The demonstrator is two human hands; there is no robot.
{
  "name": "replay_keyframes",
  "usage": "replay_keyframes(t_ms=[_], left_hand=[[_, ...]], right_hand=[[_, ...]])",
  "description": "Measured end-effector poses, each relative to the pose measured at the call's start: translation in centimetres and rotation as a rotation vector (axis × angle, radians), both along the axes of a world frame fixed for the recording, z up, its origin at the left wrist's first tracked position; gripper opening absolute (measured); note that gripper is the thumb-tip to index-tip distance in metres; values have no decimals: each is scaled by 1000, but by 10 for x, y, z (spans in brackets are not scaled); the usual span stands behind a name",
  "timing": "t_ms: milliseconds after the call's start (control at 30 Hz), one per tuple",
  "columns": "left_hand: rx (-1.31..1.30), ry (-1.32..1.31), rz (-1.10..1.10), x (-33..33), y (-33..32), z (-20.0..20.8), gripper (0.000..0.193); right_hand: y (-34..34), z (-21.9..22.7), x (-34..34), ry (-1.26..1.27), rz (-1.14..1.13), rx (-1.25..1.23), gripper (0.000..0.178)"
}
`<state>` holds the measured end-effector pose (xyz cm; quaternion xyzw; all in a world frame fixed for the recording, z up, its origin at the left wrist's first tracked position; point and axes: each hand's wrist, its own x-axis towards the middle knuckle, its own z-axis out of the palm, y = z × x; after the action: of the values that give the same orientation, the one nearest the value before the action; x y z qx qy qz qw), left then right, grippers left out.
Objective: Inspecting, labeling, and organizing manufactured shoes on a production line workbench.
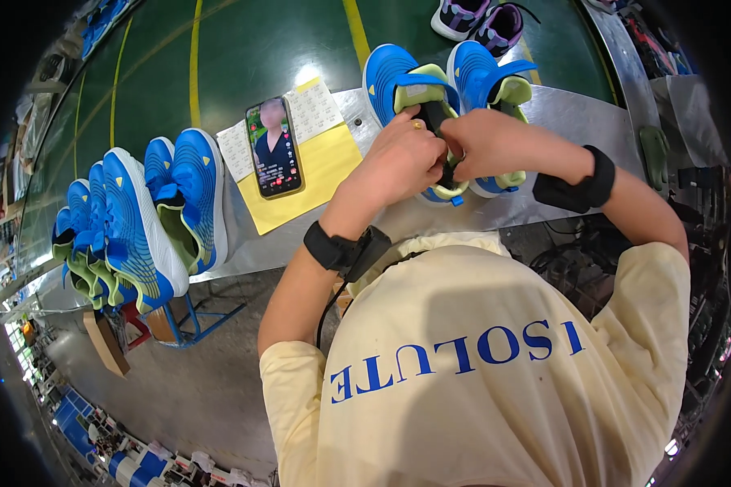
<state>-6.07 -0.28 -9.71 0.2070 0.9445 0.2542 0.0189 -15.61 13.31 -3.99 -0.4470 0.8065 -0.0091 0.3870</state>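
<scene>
A blue sneaker (391, 75) with a pale green lining stands at the metal edge of the table, its toe pointing away from me. Both my hands meet at its opening. My left hand (404, 154), a ring on one finger, is closed at the left side of the collar, with a finger by the tongue. From the right, my right hand (495, 140) reaches in with fingers pinched at the dark inside of the opening. The fingertips are partly hidden. Close on the right stands a matching blue sneaker (473, 66), partly covered by my right hand.
A row of blue sneakers (126, 215) stands at the left edge. A lit phone (274, 150) lies on yellow paper (329, 174) and a printed white sheet (315, 105). Dark purple shoes (495, 28) sit on the green, yellow-striped surface (260, 40). A blue-framed stool (191, 321) stands below.
</scene>
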Motion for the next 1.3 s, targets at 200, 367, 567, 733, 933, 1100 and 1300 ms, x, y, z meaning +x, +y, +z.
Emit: replay_keyframes(t_ms=[200, 367, 567, 733, 933, 1100, 1300], left_hand=[[407, 216, 230, 32, -26, 16, 10], [277, -257, 70, 67, -34, 23, 3], [-112, -499, 173, 100, -31, -3, 24], [17, -437, 366, 90, -22, -4, 29], [131, -416, 281, 68, 3, -24, 29], [227, -397, 345, 74, -2, -28, 23], [224, -236, 415, 78, -4, -62, 18]], right_hand=[[76, 38, -40, -189, -606, -450, 29], [196, -83, -68, 74, -1088, -739, 27], [176, -87, -26, 839, -563, -638, 35], [107, -2, 15, 393, -283, -719, 41], [76, -30, 49, 381, 88, -412, 44], [62, -49, 40, 287, 38, -375, 43], [55, -58, 41, 328, 5, -540, 34]])
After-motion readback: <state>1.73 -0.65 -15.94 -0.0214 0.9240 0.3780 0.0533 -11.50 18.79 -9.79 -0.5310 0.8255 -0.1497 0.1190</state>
